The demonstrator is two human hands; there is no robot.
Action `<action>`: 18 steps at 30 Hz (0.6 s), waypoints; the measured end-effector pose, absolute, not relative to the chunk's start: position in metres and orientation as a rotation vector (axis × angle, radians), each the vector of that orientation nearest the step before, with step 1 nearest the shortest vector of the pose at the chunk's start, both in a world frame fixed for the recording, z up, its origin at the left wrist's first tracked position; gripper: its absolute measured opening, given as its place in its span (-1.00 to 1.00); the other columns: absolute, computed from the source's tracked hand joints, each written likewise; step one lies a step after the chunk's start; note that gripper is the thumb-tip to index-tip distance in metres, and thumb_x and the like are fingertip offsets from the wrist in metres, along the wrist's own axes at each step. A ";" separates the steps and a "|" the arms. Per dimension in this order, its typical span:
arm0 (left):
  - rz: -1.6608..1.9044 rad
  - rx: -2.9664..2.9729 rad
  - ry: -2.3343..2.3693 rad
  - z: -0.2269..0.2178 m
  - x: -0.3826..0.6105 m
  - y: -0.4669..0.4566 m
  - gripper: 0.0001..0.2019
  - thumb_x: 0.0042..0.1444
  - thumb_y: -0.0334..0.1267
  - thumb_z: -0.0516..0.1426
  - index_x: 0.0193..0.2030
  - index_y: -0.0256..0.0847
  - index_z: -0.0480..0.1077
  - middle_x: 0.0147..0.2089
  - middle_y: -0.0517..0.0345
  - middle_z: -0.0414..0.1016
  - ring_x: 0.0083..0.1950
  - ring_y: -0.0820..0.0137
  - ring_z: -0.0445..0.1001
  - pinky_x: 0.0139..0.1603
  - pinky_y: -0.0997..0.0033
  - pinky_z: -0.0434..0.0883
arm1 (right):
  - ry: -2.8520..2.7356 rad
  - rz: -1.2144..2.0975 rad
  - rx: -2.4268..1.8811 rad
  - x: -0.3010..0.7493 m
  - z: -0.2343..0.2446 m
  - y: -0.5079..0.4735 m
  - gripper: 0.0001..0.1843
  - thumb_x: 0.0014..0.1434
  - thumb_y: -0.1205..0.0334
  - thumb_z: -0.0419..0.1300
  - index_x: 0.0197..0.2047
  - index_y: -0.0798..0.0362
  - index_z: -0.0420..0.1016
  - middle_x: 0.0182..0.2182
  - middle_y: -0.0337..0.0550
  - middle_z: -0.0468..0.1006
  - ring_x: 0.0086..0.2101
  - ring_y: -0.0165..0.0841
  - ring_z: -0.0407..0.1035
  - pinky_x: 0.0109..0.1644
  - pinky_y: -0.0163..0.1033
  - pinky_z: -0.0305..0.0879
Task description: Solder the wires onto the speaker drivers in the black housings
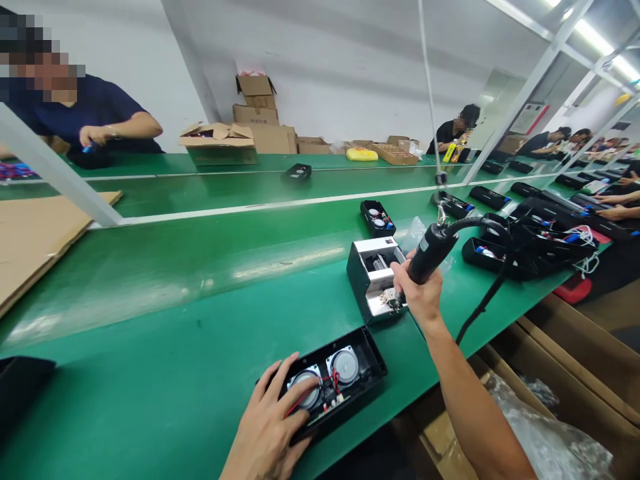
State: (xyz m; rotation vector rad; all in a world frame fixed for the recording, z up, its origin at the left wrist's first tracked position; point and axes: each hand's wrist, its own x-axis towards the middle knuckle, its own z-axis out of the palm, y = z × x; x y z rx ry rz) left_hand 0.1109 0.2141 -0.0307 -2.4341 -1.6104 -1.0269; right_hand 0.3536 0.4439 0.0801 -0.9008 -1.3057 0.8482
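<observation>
My right hand [419,288] is wrapped around a black electric screwdriver [433,252], which hangs from a hook and has a thick black cable. The screwdriver points down at the front of a white and black screw feeder [361,283]; the exact tip is hard to make out. My left hand [275,417] grips the left end of an open black speaker case [367,370], fingers reaching over the rim. Inside the case sit two round silver speakers [345,365] with red wires and a small circuit board along the near side.
Another open speaker case [379,219] lies behind the feeder, beside a clear plastic bag [415,233]. More black cases [530,250] with wires crowd the right. Cardboard [45,233] lies at left. Below the table edge are open cartons [565,373]. Co-workers [115,113] sit across and along the line.
</observation>
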 end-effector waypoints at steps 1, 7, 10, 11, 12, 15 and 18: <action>-1.025 -2.426 -1.613 -0.031 0.111 0.214 -0.70 -0.02 -0.10 0.52 -0.40 -0.03 0.49 0.15 0.36 0.69 0.56 0.07 0.22 0.68 0.14 -0.09 | -1.322 0.896 -0.923 0.354 0.078 0.442 -0.59 0.10 0.08 0.51 -0.16 -0.02 0.38 -0.63 -0.49 0.42 -0.66 -0.44 0.28 -0.52 -0.26 0.28; -1.043 -2.421 -1.637 -0.030 0.115 0.214 -0.69 0.05 -0.03 0.51 -0.41 -0.04 0.50 0.12 0.36 0.69 0.54 0.07 0.26 0.65 0.11 -0.05 | -1.411 1.193 -0.883 0.367 0.081 0.398 -0.60 0.20 0.12 0.49 -0.01 -0.03 0.42 -0.63 -0.51 0.39 -0.68 -0.47 0.22 -0.56 -0.30 0.22; -1.042 -2.439 -1.653 -0.028 0.117 0.213 -0.70 0.05 -0.04 0.51 -0.38 -0.05 0.51 0.16 0.40 0.68 0.53 0.04 0.26 0.63 0.07 -0.05 | -1.321 1.259 -0.727 0.368 0.089 0.363 -0.56 0.30 0.19 0.43 0.16 -0.12 0.39 -0.59 -0.53 0.38 -0.68 -0.48 0.20 -0.57 -0.32 0.20; -1.027 -2.447 -1.664 -0.027 0.117 0.212 -0.69 0.04 -0.04 0.52 -0.37 -0.05 0.51 0.17 0.41 0.68 0.53 0.02 0.25 0.62 0.04 -0.04 | -1.300 1.270 -0.669 0.367 0.090 0.351 -0.56 0.33 0.21 0.40 0.20 -0.15 0.38 -0.59 -0.53 0.37 -0.69 -0.48 0.19 -0.57 -0.32 0.20; -1.010 -2.455 -1.675 -0.027 0.118 0.211 -0.69 0.04 -0.03 0.52 -0.37 -0.06 0.51 0.18 0.41 0.68 0.53 0.00 0.25 0.61 0.01 -0.03 | -1.282 1.277 -0.610 0.364 0.092 0.340 -0.56 0.35 0.22 0.38 0.22 -0.16 0.38 -0.58 -0.52 0.36 -0.69 -0.48 0.18 -0.57 -0.32 0.19; -0.966 -2.466 -1.695 -0.024 0.120 0.209 -0.71 0.08 -0.04 0.50 -0.38 -0.07 0.52 0.18 0.39 0.67 0.53 -0.04 0.26 0.57 -0.07 0.04 | -1.263 1.323 -0.457 0.349 0.090 0.307 -0.58 0.41 0.21 0.30 0.26 -0.21 0.37 -0.58 -0.47 0.34 -0.68 -0.45 0.19 -0.57 -0.30 0.18; -0.934 -2.451 -1.692 -0.020 0.122 0.207 -0.74 0.16 -0.03 0.45 -0.38 -0.07 0.55 0.18 0.38 0.67 0.53 -0.03 0.27 0.56 -0.09 0.08 | -1.311 1.395 -0.364 0.327 0.084 0.282 -0.58 0.44 0.21 0.24 0.29 -0.29 0.34 -0.59 -0.47 0.30 -0.69 -0.43 0.17 -0.57 -0.27 0.17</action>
